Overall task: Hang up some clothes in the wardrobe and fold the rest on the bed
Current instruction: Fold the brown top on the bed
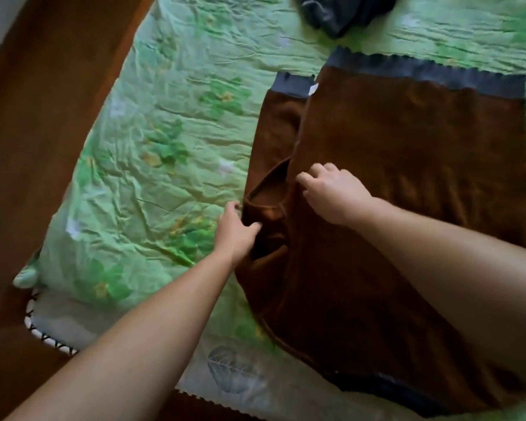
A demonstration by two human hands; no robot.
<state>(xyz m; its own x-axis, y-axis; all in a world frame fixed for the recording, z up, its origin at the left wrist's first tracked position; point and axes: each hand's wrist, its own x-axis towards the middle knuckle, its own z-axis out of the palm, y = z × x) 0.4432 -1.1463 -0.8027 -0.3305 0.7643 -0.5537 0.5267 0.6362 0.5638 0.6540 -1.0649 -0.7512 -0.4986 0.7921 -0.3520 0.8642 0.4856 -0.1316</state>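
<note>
A brown sweater (407,165) with grey ribbed trim lies flat on the green bed cover (152,147). One sleeve is folded along its left side, the grey cuff pointing away from me. My left hand (236,232) grips the sweater's left edge near the shoulder, thumb over the fabric. My right hand (331,192) rests on the sweater's body just right of the folded sleeve, its fingers curled and pinching the cloth at the fold.
A dark grey garment (343,13) lies crumpled at the far edge of the bed. Brown wooden floor (43,132) runs along the left. The corner of the bed, with a white stitched mattress edge (52,335), is at my lower left.
</note>
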